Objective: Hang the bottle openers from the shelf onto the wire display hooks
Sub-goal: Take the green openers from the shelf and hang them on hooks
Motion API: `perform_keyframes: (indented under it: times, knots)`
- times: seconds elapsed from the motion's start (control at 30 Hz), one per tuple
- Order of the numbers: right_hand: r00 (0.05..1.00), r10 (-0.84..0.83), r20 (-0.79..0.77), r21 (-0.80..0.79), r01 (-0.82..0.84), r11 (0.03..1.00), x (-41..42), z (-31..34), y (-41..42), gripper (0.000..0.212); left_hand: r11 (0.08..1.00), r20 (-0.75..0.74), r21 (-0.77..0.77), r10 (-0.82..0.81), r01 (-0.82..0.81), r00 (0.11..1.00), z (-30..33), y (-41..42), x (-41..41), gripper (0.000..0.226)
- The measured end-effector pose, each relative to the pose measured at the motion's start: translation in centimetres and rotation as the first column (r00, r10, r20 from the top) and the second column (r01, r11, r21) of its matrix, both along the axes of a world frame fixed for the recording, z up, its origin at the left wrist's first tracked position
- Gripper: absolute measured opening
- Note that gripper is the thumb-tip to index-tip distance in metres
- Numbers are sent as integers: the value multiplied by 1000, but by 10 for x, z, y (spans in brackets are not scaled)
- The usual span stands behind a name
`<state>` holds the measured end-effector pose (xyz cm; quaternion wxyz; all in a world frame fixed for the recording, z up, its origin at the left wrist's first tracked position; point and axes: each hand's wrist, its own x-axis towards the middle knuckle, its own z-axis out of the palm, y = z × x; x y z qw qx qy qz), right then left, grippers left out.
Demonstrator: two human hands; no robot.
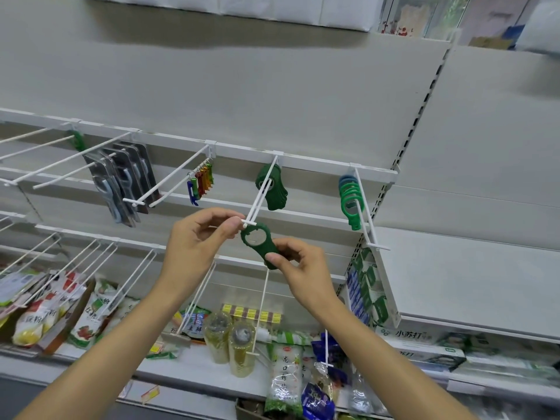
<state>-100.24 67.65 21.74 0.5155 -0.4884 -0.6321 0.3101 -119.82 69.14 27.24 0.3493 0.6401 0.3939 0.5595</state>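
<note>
The dark green bottle opener is hanging in the air at the tip of the wire display hook, its upper hole lying right against the hook's white end but, as far as I can judge, not yet slid onto the wire. The right hand is pinching the opener's lower handle between thumb and curled fingers, so that grip is pressed closed on the opener. Up and to the left of that grip, the left hand is pinching the front end of the hook between thumb and forefinger, seemingly steadying it; that grip is closed on the wire. Further back along the same hook, above and behind both grips, a bunch of dark green openers is already hanging near the rail. To the right of the right grip, a stack of light green and blue ring-shaped openers is filling another hook, and to the left of the left grip small multicoloured openers and carded grey openers are hanging too. So the task is looking well advanced; what is left is threading this one, plus any remaining on the shelf, which I cannot pick out. Below the grips, packaged food is lying on a lower shelf.
</note>
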Motion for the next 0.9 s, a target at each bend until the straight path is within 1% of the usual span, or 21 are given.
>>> perform_keyframes:
  times: [0.4,0.53,0.67,0.77,0.9]
  knots:
    - [1000,8,22,53,-9,999,-13,2,15,17,1000,-44,-6,-4,4,999,1,10,-8,7]
    - [1000,-15,-22,57,16,998,-15,0,19,19,1000,-40,-15,-18,18,999,1,11,-10,15]
    - [999,-39,-10,42,40,998,-14,-3,29,18,999,-11,-39,-29,28,1000,-1,11,-9,9]
    - [999,-52,6,25,52,998,-13,-2,40,14,998,17,-53,-35,36,999,0,10,-7,11]
    - [995,-104,8,-2,104,995,-9,0,63,16,996,32,-69,-52,55,998,0,7,-7,11]
